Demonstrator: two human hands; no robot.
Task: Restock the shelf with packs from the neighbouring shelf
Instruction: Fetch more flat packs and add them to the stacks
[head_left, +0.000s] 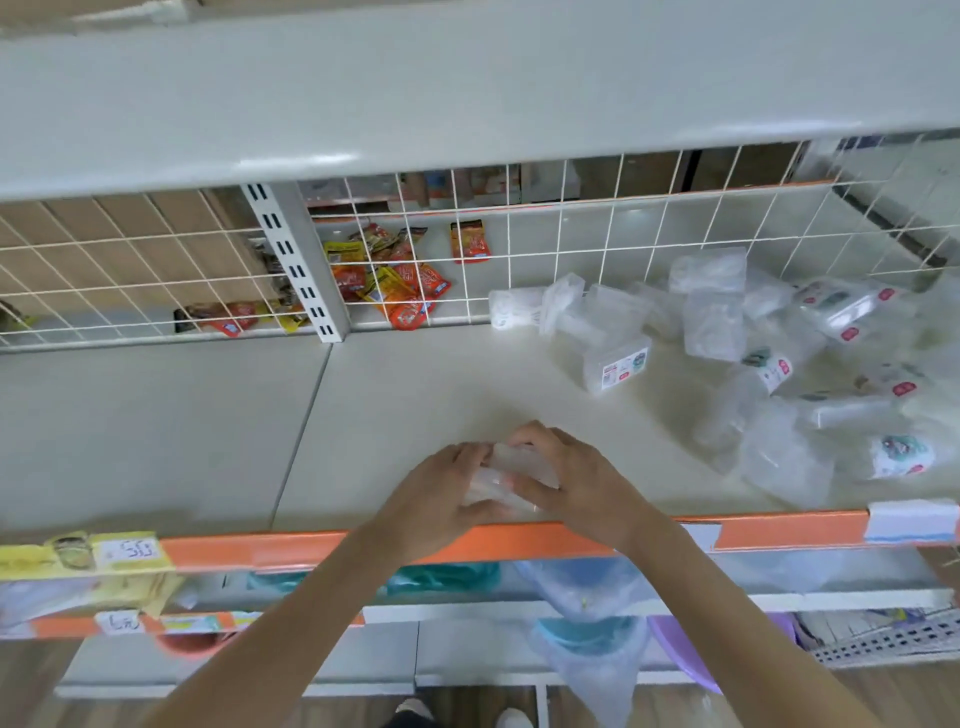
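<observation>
Both hands hold one clear plastic pack (506, 475) just above the front edge of the white shelf (395, 405). My left hand (436, 499) grips its left side and my right hand (576, 478) curls over its right side and top. A heap of several more clear packs (737, 343), some with white and red labels, lies on the right part of the same shelf. The shelf section to the left (145, 426) has no packs on it.
A white wire grid (519, 244) backs the shelf, with an upright post (301, 270). Behind it lie orange and yellow snack sachets (400, 286). An upper shelf (467, 88) overhangs. An orange price rail (779, 527) edges the front; bagged goods (592, 623) hang below.
</observation>
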